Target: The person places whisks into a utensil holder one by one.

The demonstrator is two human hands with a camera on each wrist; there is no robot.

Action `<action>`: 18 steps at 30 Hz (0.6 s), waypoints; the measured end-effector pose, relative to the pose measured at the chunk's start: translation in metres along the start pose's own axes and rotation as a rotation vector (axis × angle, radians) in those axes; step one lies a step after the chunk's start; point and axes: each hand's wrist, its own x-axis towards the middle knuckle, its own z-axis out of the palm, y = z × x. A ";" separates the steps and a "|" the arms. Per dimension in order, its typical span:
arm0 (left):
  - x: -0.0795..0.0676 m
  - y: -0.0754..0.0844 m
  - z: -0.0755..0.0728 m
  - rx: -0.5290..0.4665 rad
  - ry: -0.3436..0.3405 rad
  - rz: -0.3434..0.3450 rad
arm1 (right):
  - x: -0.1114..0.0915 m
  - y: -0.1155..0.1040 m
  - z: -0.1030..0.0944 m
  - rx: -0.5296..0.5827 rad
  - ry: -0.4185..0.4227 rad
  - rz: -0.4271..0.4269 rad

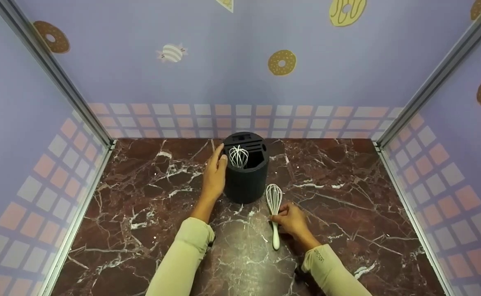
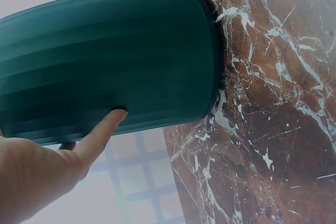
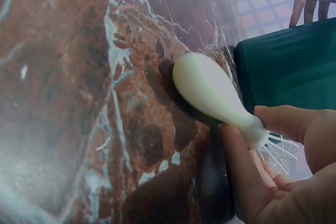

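- R hand (image 1: 291,220) pinches whisk (image 1: 275,205) mid-length, wires (image 1: 273,194) fwd, handle (image 1: 276,240) back.
- Holder (image 1: 245,183) fwd-L of R hand; L hand (image 1: 215,173), fingers straight, rests on holder.

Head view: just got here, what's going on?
A person's left hand touches the side of a dark cylindrical holder with slots in its top, which stands on a red-brown marble-patterned table. Their right hand pinches a white whisk with a smooth handle near the base of its wires, outside the holder, wire end pointing away from the person. A second whisk with pale wire loops is in the holder, loops up.
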 end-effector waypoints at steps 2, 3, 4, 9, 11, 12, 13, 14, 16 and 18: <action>0.000 0.000 0.000 0.001 0.003 -0.004 | 0.001 -0.001 -0.001 -0.008 0.001 0.004; 0.000 0.000 0.000 0.001 0.005 -0.004 | 0.002 -0.001 -0.001 -0.003 -0.002 0.010; 0.000 -0.001 0.000 0.003 0.006 -0.004 | 0.003 -0.002 -0.001 0.023 -0.011 0.027; 0.000 -0.001 0.000 0.001 0.006 0.006 | 0.005 -0.005 -0.005 0.166 -0.061 0.120; 0.000 0.000 0.000 -0.002 0.000 0.005 | 0.006 -0.008 -0.008 0.205 -0.069 0.136; 0.000 0.000 0.000 -0.003 -0.002 0.006 | 0.007 -0.011 -0.009 0.216 -0.068 0.141; 0.000 0.000 0.000 -0.005 -0.004 0.005 | 0.007 -0.013 -0.011 0.227 -0.069 0.147; 0.000 -0.001 0.000 -0.007 -0.005 0.005 | 0.008 -0.016 -0.012 0.237 -0.066 0.144; 0.000 -0.001 0.000 -0.011 -0.004 0.003 | 0.009 -0.024 -0.016 0.256 -0.059 0.139; 0.000 -0.002 0.001 -0.011 0.000 0.003 | 0.010 -0.033 -0.020 0.267 -0.046 0.126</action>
